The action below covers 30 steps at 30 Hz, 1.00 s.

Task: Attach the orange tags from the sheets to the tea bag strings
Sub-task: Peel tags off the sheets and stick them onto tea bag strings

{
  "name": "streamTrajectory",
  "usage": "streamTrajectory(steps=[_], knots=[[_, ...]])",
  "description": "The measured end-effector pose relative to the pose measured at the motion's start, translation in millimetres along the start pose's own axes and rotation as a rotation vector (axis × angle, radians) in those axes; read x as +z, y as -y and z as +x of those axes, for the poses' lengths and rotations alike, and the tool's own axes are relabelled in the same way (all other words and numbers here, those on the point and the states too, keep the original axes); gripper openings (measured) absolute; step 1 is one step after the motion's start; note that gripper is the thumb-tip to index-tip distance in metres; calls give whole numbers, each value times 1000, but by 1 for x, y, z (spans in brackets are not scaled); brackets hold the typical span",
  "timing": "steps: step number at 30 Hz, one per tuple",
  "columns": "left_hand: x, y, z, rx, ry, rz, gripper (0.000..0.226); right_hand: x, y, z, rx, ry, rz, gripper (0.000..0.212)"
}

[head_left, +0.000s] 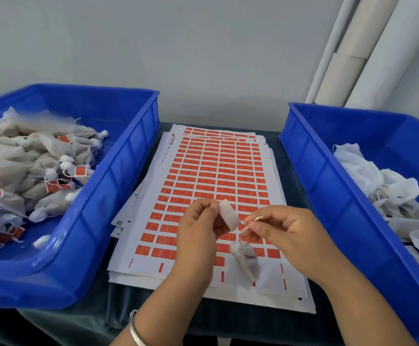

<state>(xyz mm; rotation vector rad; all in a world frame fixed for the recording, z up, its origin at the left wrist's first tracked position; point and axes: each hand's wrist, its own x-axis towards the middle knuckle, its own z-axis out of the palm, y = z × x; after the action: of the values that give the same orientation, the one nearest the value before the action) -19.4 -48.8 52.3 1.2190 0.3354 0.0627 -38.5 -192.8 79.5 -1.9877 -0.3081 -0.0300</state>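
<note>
Two hands meet above the near half of the stack of tag sheets point(211, 186). The left hand point(198, 228) pinches a peeled tag point(229, 214) between thumb and fingertips, its pale back turned toward the camera and tilted. The right hand point(283, 228) pinches the string point(251, 222) of a tea bag point(244, 258), fingers curled round it just beside the tag's lower edge; whether string and tag touch cannot be told. That tea bag hangs below the right hand, over the sheets' near rows. A silver bangle point(134, 328) circles the left wrist, nearer the camera than the sheets.

Rows of orange tags cover the top sheet, and the stack lies on a dark cloth point(98, 318). Left of the sheets stands a blue bin point(118, 156) holding filled tea bags with orange tags point(41, 166) already on their strings. Right of the sheets stands a second blue bin point(328, 176) with a heap of white bags without tags point(388, 193). Beyond the sheets rises a pale wall point(178, 46), and off their far right corner white pipes point(353, 58) lean upward.
</note>
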Motion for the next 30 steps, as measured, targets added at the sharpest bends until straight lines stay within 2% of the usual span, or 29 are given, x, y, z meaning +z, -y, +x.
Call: streamTrajectory(steps=[3,7,10,15,17,20,23,24,27,30], knots=[[13,-2,-5,7,46,-4,29,-2,4,1,-6,-59,-38,17],[28,-6,-12,15,3,39,16,-10,7,-1,-33,-120,-111,21],[35,-9,-17,-14,46,76,15,-15,7,-2,-54,-136,-139,15],[39,-10,-23,-62,162,131,17,-17,5,-1,-71,-269,-117,13],[40,-10,-24,-74,184,163,17,-16,6,-1,-47,-305,-47,4],[42,-11,-27,-101,208,212,18,-16,5,-2,-8,-311,115,18],[42,-13,-32,-122,252,242,27,-16,0,-1,22,-299,199,5],[43,-13,-33,-118,270,253,34,-17,-1,-2,28,-299,219,6],[47,-17,-38,-136,291,290,55,-18,-3,-2,29,-308,271,27],[49,-15,-41,-170,284,246,38,-19,-6,-2,12,-315,287,32]])
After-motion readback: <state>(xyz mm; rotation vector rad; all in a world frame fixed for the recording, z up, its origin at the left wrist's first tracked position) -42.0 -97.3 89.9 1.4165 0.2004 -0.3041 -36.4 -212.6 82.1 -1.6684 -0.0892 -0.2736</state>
